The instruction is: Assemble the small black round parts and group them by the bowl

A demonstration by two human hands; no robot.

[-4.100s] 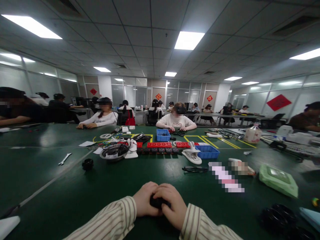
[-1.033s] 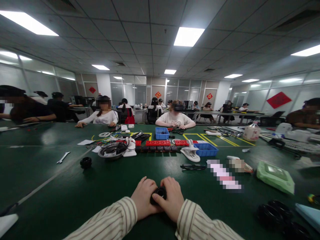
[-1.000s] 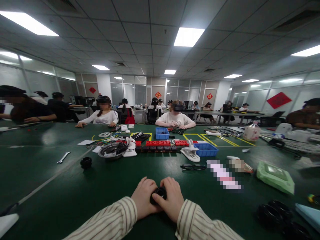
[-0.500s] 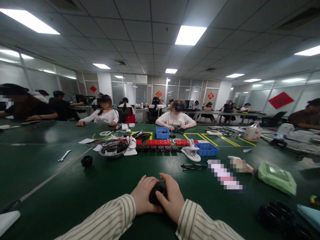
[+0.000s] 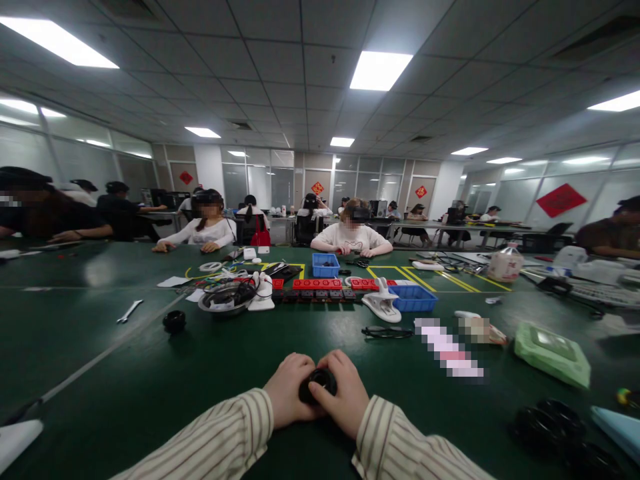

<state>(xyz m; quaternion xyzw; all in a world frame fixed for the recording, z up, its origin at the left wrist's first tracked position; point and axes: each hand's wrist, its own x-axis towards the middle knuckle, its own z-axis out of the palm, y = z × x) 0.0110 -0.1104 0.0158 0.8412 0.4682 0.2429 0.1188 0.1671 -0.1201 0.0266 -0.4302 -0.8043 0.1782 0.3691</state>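
Note:
Close in front of me, both hands are wrapped round a black ring-shaped part with a hole in its upper face. My left hand is closed on its left side, fingers over the far edge. From the right, my right hand grips it, the thumb lying across the top by the hole. The underside of the part is hidden by my hands. A similar black ribbed part stands on the table to the left. Several more black round parts lie at the lower right, blurred.
On the green table are a wrench, a metal bowl of cables, a white clamp, glasses, blue bins, red sockets and a green wipes pack. A co-worker sits opposite.
The fingers of both hands have drawn in closer round the black part; the right fingers, lifted before, now curl over its far side. The part has tilted slightly, showing more of its rim.

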